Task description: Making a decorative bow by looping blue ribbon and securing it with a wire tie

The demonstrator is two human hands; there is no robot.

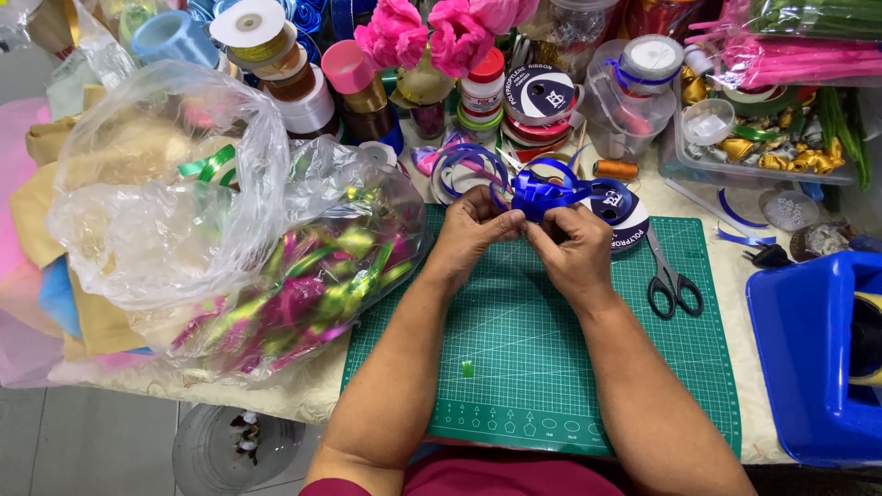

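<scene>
Bare forearms, seemingly dark red garment (478, 478)

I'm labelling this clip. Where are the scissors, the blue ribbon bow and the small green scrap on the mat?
scissors (673, 280): head view, on the black handles.
blue ribbon bow (544, 196): head view, on its looped middle.
green scrap (468, 368): head view, on its centre.

We note a shiny blue ribbon bow (542, 195), a green gridded cutting mat (551, 358), black-handled scissors (672, 280), pink fabric flowers (432, 32) and a blue bin (808, 358).

Head-worn view, looking steeply down, close over cluttered table (735, 276)
</scene>
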